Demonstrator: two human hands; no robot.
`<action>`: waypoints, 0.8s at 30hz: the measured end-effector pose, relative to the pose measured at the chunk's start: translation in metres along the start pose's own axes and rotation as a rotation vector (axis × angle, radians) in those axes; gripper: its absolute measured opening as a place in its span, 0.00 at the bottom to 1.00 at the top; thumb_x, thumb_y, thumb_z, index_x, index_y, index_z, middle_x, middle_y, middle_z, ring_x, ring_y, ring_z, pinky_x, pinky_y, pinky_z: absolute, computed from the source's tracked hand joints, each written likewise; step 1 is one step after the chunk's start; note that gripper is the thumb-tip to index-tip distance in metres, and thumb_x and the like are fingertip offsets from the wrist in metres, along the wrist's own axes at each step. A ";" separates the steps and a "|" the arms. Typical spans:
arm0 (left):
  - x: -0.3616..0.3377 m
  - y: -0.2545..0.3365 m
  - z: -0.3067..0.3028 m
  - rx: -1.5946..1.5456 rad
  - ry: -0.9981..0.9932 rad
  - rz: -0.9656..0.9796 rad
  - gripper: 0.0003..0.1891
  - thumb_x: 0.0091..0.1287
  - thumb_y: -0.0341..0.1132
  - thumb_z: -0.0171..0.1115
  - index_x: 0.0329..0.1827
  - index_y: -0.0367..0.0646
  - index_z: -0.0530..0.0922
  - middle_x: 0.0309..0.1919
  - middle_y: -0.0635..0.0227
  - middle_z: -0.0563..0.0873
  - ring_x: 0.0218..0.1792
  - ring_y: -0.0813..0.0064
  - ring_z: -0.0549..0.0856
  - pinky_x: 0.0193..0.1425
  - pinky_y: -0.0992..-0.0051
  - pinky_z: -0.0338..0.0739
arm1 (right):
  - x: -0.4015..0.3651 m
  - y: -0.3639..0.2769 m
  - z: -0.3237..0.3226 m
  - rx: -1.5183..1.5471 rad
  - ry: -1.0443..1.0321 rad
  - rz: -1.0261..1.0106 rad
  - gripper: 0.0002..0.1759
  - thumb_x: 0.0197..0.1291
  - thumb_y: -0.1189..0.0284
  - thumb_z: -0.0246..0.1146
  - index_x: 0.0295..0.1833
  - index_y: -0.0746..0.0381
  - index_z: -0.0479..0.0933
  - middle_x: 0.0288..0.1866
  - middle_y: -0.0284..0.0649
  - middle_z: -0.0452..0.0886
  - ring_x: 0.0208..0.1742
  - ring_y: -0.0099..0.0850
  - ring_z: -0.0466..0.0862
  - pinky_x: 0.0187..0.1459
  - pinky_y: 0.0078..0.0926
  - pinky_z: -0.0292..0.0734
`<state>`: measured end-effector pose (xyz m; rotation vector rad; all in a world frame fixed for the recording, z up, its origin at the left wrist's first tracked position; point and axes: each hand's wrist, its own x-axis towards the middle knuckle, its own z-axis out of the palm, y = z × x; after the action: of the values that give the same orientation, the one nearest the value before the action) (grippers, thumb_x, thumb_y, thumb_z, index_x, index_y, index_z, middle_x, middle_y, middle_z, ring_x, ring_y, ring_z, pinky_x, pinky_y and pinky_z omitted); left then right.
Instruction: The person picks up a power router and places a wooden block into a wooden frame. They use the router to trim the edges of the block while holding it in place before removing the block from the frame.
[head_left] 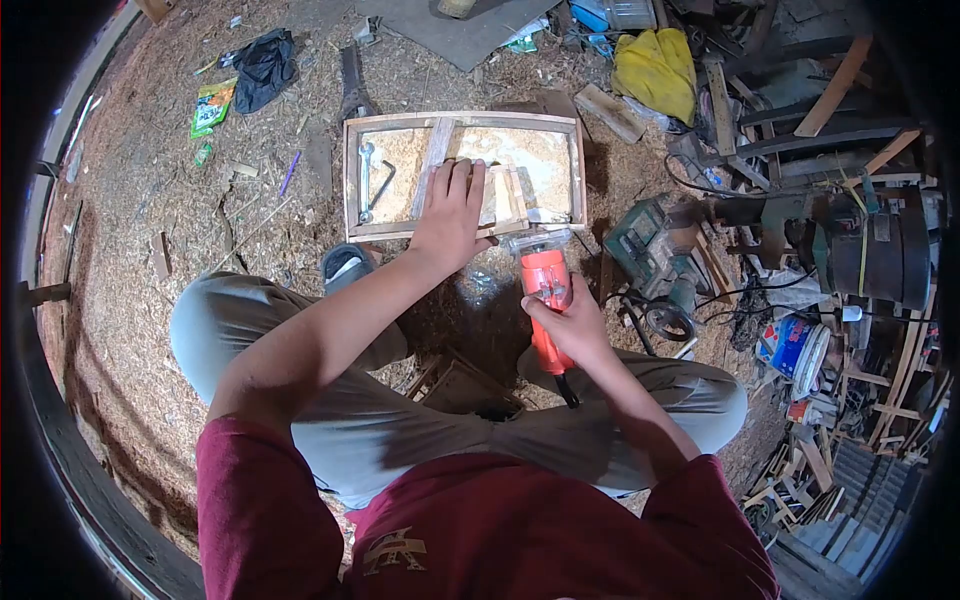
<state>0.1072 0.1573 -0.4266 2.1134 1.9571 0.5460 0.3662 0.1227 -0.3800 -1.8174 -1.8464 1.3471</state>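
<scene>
In the head view, my right hand (568, 325) is wrapped round an orange-red trim router (545, 275) with a clear base (538, 241). The base is at the near edge of a shallow wooden frame (400, 229). My left hand (452, 215) lies with its fingers stretched forward over small wood pieces (508, 200) in the frame. Beside those fingers a longer wood strip (436, 150) runs across the frame. A wrench (366, 180) and a bent hex key (382, 182) lie in the left part, on sawdust. My left palm hides part of the wood under it.
A green power tool (650, 245) with a cord lies right of the frame. Farther right are a blue-and-white bucket (795, 350) and piled scrap wood (800, 480). A yellow bag (655, 75), black plastic (262, 70) and a green packet (211, 107) lie on the sawdust-covered floor.
</scene>
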 end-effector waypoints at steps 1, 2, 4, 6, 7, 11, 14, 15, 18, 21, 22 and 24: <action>0.000 0.000 0.000 -0.001 -0.003 -0.001 0.67 0.51 0.44 0.90 0.88 0.29 0.53 0.79 0.43 0.64 0.82 0.39 0.62 0.90 0.44 0.56 | 0.000 0.000 0.000 -0.005 0.000 -0.001 0.34 0.61 0.50 0.81 0.57 0.64 0.76 0.48 0.47 0.90 0.51 0.42 0.92 0.57 0.39 0.84; 0.000 0.000 0.000 -0.003 -0.005 -0.002 0.67 0.51 0.44 0.90 0.88 0.29 0.53 0.78 0.43 0.64 0.82 0.38 0.62 0.90 0.44 0.56 | -0.001 -0.003 -0.002 -0.013 -0.005 0.008 0.34 0.61 0.50 0.81 0.57 0.64 0.76 0.48 0.47 0.90 0.51 0.42 0.92 0.57 0.39 0.84; 0.000 0.000 -0.001 -0.001 -0.005 0.005 0.67 0.51 0.44 0.90 0.88 0.28 0.53 0.78 0.42 0.64 0.81 0.38 0.62 0.89 0.44 0.57 | -0.003 -0.010 -0.003 -0.028 -0.016 0.026 0.34 0.60 0.50 0.81 0.57 0.64 0.76 0.48 0.47 0.90 0.51 0.42 0.92 0.57 0.39 0.84; 0.000 0.000 0.000 0.000 -0.001 0.010 0.67 0.51 0.44 0.90 0.88 0.28 0.53 0.78 0.42 0.64 0.81 0.38 0.62 0.89 0.44 0.57 | -0.004 -0.012 -0.003 -0.034 -0.012 0.019 0.35 0.60 0.49 0.81 0.57 0.63 0.76 0.48 0.46 0.90 0.51 0.42 0.92 0.57 0.40 0.84; 0.000 0.000 0.001 0.001 0.005 0.012 0.67 0.50 0.44 0.91 0.88 0.28 0.53 0.78 0.42 0.64 0.81 0.38 0.62 0.89 0.44 0.57 | -0.004 -0.012 -0.003 -0.038 -0.008 0.014 0.35 0.59 0.49 0.81 0.57 0.63 0.76 0.48 0.46 0.90 0.50 0.42 0.92 0.57 0.40 0.84; 0.000 0.000 0.002 0.004 0.012 0.009 0.68 0.50 0.44 0.91 0.88 0.28 0.53 0.78 0.42 0.64 0.81 0.38 0.63 0.89 0.44 0.58 | -0.001 -0.007 -0.001 -0.043 -0.011 0.016 0.36 0.59 0.48 0.82 0.58 0.63 0.76 0.48 0.46 0.90 0.51 0.43 0.92 0.58 0.40 0.84; 0.000 0.000 0.000 -0.008 0.004 0.005 0.68 0.49 0.44 0.91 0.88 0.28 0.53 0.78 0.43 0.64 0.81 0.38 0.62 0.89 0.44 0.57 | 0.000 -0.006 0.000 -0.034 -0.019 0.019 0.37 0.58 0.48 0.82 0.58 0.63 0.76 0.49 0.47 0.90 0.51 0.43 0.92 0.58 0.40 0.84; 0.000 0.000 0.000 -0.003 -0.002 0.001 0.68 0.49 0.43 0.91 0.88 0.29 0.53 0.78 0.43 0.64 0.81 0.38 0.62 0.89 0.44 0.57 | 0.000 -0.006 0.000 -0.033 -0.022 0.020 0.37 0.58 0.48 0.82 0.58 0.63 0.76 0.49 0.47 0.90 0.51 0.43 0.92 0.58 0.40 0.84; 0.000 0.001 -0.002 0.005 -0.011 -0.005 0.68 0.49 0.43 0.91 0.88 0.29 0.53 0.79 0.43 0.64 0.82 0.38 0.62 0.90 0.44 0.57 | 0.000 -0.005 0.000 -0.025 -0.025 0.016 0.37 0.59 0.48 0.82 0.58 0.64 0.76 0.50 0.47 0.90 0.52 0.43 0.92 0.58 0.40 0.84; -0.001 0.002 -0.002 0.004 -0.006 -0.006 0.68 0.50 0.42 0.91 0.88 0.30 0.52 0.79 0.44 0.64 0.82 0.38 0.62 0.90 0.43 0.56 | 0.001 -0.006 0.001 -0.036 -0.029 0.016 0.37 0.59 0.48 0.81 0.58 0.64 0.76 0.49 0.47 0.90 0.51 0.43 0.92 0.57 0.40 0.84; -0.001 0.001 -0.002 0.007 -0.005 -0.007 0.68 0.50 0.42 0.91 0.88 0.31 0.52 0.79 0.44 0.64 0.82 0.39 0.62 0.90 0.43 0.56 | 0.001 -0.006 0.001 -0.043 -0.027 0.017 0.37 0.59 0.48 0.81 0.58 0.64 0.76 0.49 0.47 0.90 0.51 0.43 0.92 0.57 0.40 0.84; -0.001 0.003 -0.002 0.017 -0.006 -0.005 0.67 0.51 0.43 0.90 0.88 0.30 0.52 0.79 0.44 0.64 0.82 0.39 0.62 0.91 0.43 0.56 | 0.003 -0.003 0.002 -0.037 -0.032 0.019 0.37 0.59 0.48 0.81 0.58 0.64 0.76 0.48 0.47 0.89 0.50 0.43 0.92 0.56 0.40 0.84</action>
<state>0.1090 0.1562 -0.4238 2.1165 1.9705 0.5240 0.3626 0.1249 -0.3805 -1.8466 -1.8867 1.3647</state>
